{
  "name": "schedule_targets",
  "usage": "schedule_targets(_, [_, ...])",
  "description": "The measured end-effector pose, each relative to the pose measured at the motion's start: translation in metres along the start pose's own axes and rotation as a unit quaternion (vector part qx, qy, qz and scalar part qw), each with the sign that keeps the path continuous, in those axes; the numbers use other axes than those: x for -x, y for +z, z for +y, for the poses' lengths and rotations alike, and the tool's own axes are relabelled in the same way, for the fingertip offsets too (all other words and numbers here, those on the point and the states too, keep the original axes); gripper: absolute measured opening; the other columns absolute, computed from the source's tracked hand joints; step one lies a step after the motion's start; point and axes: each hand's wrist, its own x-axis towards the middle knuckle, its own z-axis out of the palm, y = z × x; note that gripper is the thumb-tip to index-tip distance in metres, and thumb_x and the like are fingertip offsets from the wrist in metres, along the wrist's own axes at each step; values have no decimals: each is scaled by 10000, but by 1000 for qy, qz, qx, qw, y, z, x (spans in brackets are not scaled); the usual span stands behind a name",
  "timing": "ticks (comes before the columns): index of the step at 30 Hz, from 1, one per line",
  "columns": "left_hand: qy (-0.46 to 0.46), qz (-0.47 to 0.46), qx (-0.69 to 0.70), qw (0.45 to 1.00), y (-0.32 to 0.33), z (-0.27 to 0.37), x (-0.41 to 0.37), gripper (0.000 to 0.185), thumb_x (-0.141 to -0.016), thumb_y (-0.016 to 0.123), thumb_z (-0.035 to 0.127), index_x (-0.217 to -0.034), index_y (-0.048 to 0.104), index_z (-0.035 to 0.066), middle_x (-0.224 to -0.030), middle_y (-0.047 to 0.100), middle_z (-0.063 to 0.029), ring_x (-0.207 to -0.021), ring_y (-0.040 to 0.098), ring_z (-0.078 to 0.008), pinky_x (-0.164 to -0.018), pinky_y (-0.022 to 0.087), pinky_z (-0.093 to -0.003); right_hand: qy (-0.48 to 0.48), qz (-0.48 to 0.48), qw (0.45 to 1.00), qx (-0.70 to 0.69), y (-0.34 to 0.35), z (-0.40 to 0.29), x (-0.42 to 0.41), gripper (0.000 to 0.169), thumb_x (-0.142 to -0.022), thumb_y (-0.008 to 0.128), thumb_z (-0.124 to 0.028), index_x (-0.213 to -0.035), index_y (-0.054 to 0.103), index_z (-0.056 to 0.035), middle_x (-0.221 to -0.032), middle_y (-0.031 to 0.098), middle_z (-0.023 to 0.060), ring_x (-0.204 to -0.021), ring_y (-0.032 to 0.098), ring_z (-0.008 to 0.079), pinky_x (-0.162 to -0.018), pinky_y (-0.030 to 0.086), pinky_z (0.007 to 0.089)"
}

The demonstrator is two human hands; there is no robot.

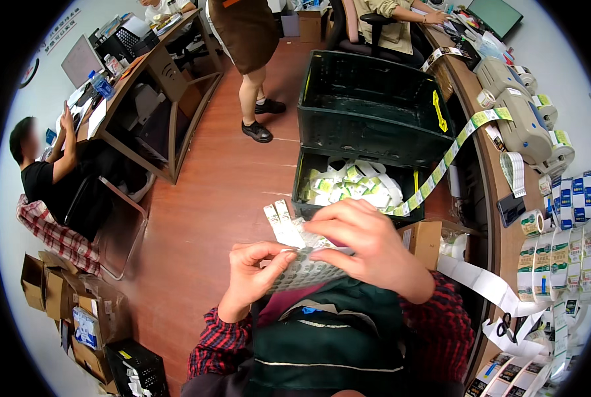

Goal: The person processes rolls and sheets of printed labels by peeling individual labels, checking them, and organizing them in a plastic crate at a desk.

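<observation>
Before my lap, my left hand (258, 273) pinches the upper edge of a sheet of small round stickers (315, 273) between thumb and forefinger. Over the sheet's right side is my right hand (370, 245), its thumb and forefinger apart and the other fingers bent. Its thumb lies over the sheet's top edge; whether it grips the sheet is hidden. Pale printed label strips (288, 231) stick up just beyond both hands, partly covered by the right fingers. Past them, a dark plastic crate (303, 208) holds a heap of green-and-white label strips (360, 181).
Behind stands a larger dark crate (375, 129). A label ribbon (444, 166) runs from a label printer (524, 126) down to the lower crate. Label rolls (543, 268) and scissors (504, 325) lie on the right-hand desk. Cardboard boxes (422, 243) sit below. Several people are around.
</observation>
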Motion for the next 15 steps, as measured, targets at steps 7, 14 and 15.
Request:
schedule_targets(7, [-119,-73,79,987,-1,-6,12,97,-802,709,18,-868,700,-52,-687,667,-28,-608,558,-33,-525,417,-180,-96,-31,993,62,26,8,18,134,-714,700,-82,-823,624,-67,-794,550,33,-763,559,206,-665,407,311])
schedule_targets(14, [37,-186,155,969,-29,6,19,73,-749,711,-37,-820,701,-52,-770,691,-190,-688,698,-260,-611,552,-295,48,172,909,-376,-5,29,54,144,-761,654,60,-876,597,-7,-807,608,81,-723,560,170,-677,432,302])
schedule_targets(15, [77,-199,180,960,-27,15,17,65,-757,703,-37,-809,689,-74,-779,688,-203,-696,702,-277,-608,562,-305,62,209,856,-468,-2,44,63,161,-777,635,78,-914,592,5,-839,621,104,-751,570,165,-675,434,297])
